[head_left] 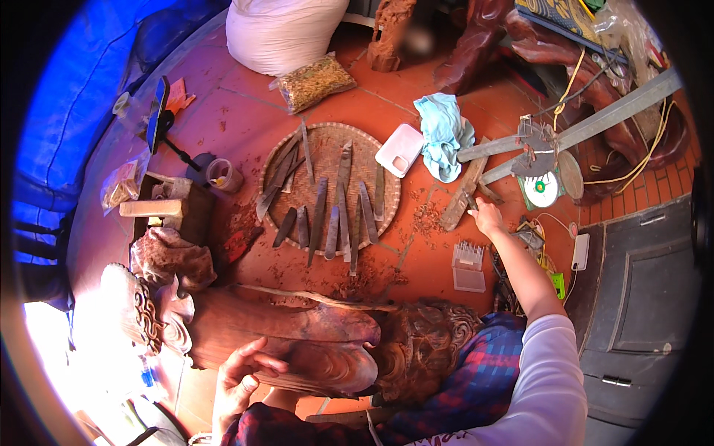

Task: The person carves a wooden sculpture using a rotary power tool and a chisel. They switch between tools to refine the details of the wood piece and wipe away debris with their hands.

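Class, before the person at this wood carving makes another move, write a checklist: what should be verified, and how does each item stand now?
1. Carving lying lengthwise in front of the person: ok.
2. Left hand steadying the carving: cannot tell; its fingers are spread over it, but contact is unclear.
3. Right hand with a secure grip: cannot tell; it is at the wooden board, and what it holds, if anything, is unclear.
4. Flat tools laid out visibly: ok, on the round woven tray.
5. Floor swept: not ok; shavings lie scattered.
6. Small clear case shut: not ok; it looks open.
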Tool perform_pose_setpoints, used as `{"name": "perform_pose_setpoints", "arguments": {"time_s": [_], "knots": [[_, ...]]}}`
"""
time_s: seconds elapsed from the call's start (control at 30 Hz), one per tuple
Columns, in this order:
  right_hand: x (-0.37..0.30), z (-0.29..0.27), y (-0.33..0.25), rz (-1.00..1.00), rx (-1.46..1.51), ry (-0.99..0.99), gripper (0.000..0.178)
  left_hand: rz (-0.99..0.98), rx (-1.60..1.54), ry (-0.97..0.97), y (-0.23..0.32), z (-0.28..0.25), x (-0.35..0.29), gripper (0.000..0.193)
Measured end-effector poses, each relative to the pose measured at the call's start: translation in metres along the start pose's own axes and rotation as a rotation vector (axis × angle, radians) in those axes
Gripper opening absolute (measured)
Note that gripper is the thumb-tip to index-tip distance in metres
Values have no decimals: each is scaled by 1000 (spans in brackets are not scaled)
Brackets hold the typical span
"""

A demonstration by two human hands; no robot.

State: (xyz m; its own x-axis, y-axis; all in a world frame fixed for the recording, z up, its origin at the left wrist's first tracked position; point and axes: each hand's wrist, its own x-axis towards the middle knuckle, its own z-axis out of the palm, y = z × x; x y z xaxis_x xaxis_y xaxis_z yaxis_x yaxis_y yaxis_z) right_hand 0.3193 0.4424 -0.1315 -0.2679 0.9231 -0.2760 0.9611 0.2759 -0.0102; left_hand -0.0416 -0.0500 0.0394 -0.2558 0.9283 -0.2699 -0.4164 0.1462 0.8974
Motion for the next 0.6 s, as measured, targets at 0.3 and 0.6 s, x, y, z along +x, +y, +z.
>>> {"name": "perform_pose_setpoints", "arguments": {"time_s": [0.3, 0.6], "knots": [[9, 5, 5, -135, -14, 71, 43, -35, 21, -6, 4, -3, -5, 67], [0, 1, -5, -83, -16, 32, 53, 8, 64, -145, 12, -10, 0, 54]]}}
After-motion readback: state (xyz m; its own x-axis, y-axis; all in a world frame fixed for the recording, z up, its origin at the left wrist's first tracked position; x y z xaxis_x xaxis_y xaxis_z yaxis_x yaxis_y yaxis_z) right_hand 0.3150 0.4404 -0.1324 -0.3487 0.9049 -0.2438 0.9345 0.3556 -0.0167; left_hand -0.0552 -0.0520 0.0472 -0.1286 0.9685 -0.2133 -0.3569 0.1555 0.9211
